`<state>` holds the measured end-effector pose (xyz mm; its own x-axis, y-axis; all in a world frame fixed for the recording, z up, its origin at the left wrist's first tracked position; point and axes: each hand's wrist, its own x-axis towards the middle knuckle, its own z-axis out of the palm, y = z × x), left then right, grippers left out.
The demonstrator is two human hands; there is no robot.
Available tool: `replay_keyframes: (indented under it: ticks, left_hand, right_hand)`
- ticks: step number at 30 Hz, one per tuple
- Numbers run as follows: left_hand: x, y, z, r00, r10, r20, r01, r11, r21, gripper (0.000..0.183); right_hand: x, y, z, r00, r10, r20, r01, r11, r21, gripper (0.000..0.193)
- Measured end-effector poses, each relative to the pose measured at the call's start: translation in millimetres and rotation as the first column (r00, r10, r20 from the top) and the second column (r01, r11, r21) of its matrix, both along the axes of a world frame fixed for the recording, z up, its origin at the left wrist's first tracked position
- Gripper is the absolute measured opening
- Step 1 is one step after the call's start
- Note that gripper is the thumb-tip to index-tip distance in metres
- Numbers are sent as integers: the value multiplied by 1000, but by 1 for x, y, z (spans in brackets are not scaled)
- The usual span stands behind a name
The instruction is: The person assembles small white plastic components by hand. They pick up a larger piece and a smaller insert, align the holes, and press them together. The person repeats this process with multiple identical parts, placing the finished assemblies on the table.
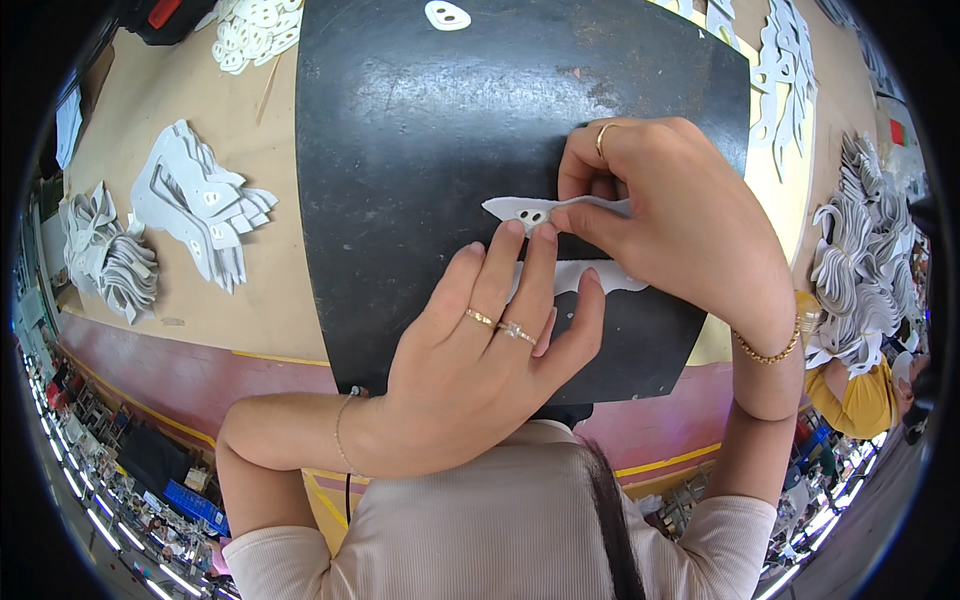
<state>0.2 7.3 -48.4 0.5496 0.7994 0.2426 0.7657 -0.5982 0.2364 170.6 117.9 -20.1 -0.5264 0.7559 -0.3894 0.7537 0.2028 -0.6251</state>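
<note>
On the black mat (pixel 420 130) lies a white cut-out piece of sheet material (pixel 503 207), with a small patch with two dark holes (pixel 530 216) on it. My right hand (pixel 665 185) pinches this piece between thumb and bent fingers, close to the patch. My left hand (pixel 480 335) is spread palm down, its fingers stretched out, two fingertips touching the patch's near edge. Beneath the left fingers another strip of the white piece (pixel 570 275) shows, partly hidden; whether it joins the upper part cannot be seen.
A loose two-hole patch (pixel 447 15) lies at the mat's far edge. Beyond its left edge are a pile of patches (pixel 255 35) and stacked white cut-outs (pixel 200 205). More cut-outs (pixel 865 250) are heaped at right. A person in a yellow top (pixel 855 400) is at far right.
</note>
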Motion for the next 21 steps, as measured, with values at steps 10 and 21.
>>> replay_keyframes:
  ticks: [10,21]
  left_hand:
    - [4,0,-1,999,38,26,-38,999,12,19]
    - [5,-1,1,999,35,-1,-35,999,-15,16]
  right_hand:
    - [10,7,-7,974,207,-97,-177,951,253,15]
    - [7,9,-12,966,236,-106,-193,931,310,16]
